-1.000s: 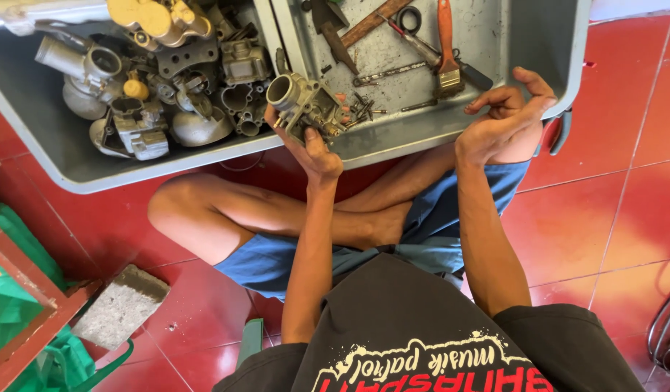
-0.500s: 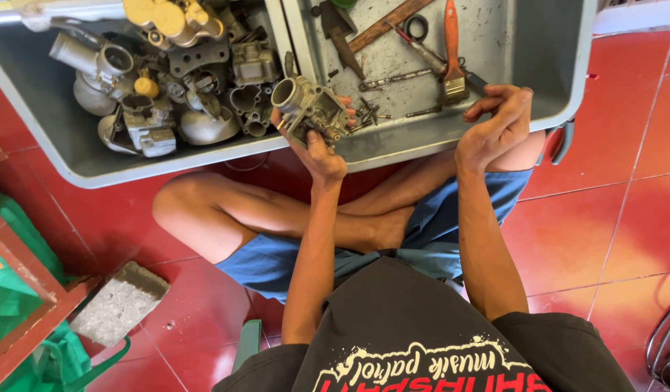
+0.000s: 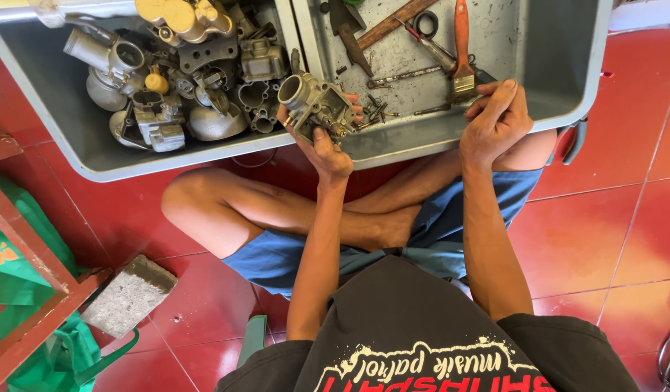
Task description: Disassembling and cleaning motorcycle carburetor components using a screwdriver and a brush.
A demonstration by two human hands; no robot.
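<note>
Left hand [image 3: 327, 149] clamping carburetor [image 3: 317, 109] over grey tray [image 3: 422, 141] front rim; right hand [image 3: 498, 120] at three o'clock, fingers seemingly curled on rim, near brush [image 3: 462, 54].

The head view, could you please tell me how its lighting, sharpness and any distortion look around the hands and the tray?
Head view: even daylight, soft shadows under the grey tray; sharp on the left hand holding the metal carburettor and on the right hand by the brush; faint shine on the red floor tiles; wide-angle bending at the edges; no obvious blur.
</note>
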